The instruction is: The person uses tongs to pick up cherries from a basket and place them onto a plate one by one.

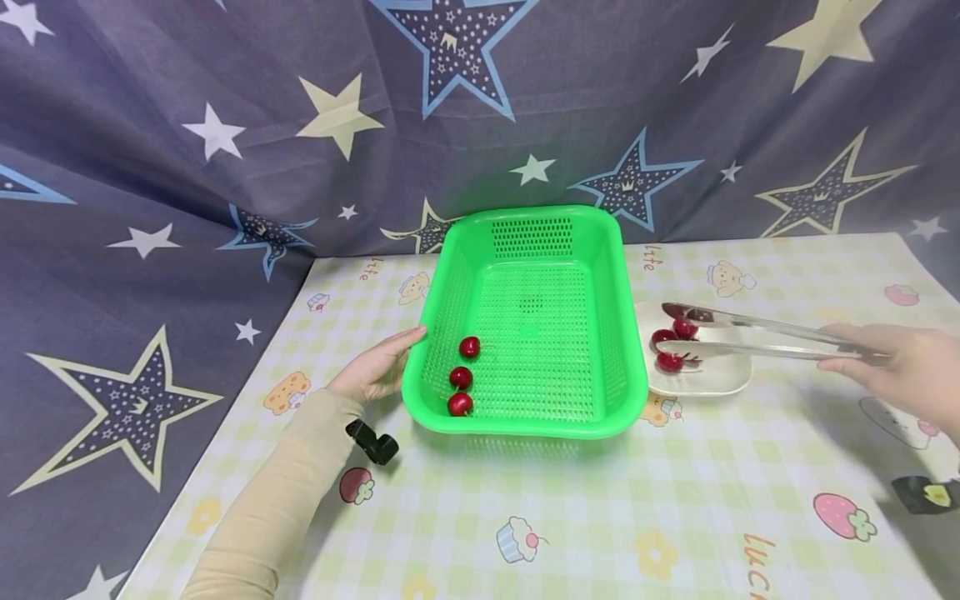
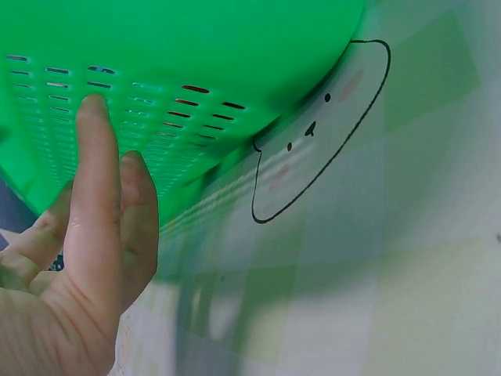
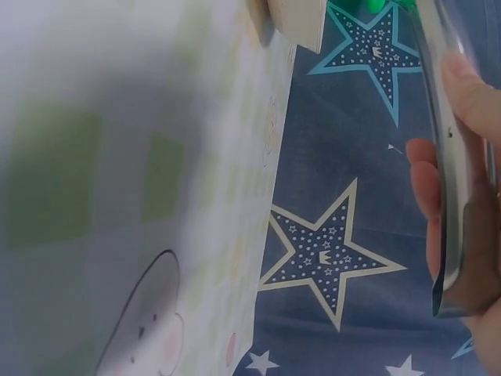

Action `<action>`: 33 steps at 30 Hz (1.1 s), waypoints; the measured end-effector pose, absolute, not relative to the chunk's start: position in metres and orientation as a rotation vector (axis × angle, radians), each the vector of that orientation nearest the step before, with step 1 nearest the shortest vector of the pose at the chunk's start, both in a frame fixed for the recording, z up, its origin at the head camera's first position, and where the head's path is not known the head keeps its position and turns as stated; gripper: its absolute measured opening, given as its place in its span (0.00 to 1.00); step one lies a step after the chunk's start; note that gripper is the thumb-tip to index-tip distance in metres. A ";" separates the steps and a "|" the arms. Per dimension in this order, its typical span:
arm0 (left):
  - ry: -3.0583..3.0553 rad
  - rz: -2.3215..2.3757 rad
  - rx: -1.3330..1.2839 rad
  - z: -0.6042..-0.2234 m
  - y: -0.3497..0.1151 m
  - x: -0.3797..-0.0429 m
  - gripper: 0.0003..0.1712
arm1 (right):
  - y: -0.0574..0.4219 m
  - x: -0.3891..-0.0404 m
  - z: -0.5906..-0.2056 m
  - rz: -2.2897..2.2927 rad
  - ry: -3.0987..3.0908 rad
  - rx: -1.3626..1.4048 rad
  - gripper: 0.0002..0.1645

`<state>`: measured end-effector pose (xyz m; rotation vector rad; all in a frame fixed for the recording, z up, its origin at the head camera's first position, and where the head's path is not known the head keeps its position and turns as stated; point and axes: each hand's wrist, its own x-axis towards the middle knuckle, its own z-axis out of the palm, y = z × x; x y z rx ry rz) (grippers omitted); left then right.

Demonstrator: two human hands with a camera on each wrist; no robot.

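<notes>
A green plastic basket [image 1: 525, 428] stands mid-table with three red cherries [image 1: 461, 378] at its near left inside. My left hand [image 1: 378, 367] touches the basket's left side; in the left wrist view its fingers [image 2: 95, 180] reach out fairly straight against the slotted wall. My right hand [image 1: 907, 362] grips metal tongs [image 1: 765, 323] by the handle end. The tips of the tongs are parted over a white plate [image 1: 723, 383], around or just above several cherries [image 1: 670, 362] there; contact cannot be told. In the right wrist view, the fingers wrap the tongs [image 3: 450, 180], tips out of frame.
A checked, cartoon-printed cloth [image 1: 450, 533] covers the table. The plate sits close against the basket's right side. A dark star-patterned curtain [image 1: 285, 125] hangs behind and along the left. Each wrist wears a small black device [image 1: 372, 442].
</notes>
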<state>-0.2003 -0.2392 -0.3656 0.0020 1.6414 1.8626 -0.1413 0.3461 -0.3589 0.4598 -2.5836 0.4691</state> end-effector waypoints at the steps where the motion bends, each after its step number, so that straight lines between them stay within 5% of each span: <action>1: 1.641 1.860 0.003 -0.366 -0.239 -0.200 0.20 | 0.347 -0.141 -0.359 0.486 -2.575 0.458 0.31; 8: 1.637 1.854 0.010 -0.365 -0.239 -0.201 0.21 | 0.348 -0.141 -0.358 0.492 -2.485 0.502 0.33; 17: 1.653 1.844 0.020 -0.364 -0.239 -0.201 0.21 | 0.346 -0.145 -0.345 0.523 -2.861 0.240 0.35; 33: 1.648 1.847 0.012 -0.365 -0.239 -0.201 0.22 | 0.329 -0.151 -0.325 0.385 -2.709 0.341 0.33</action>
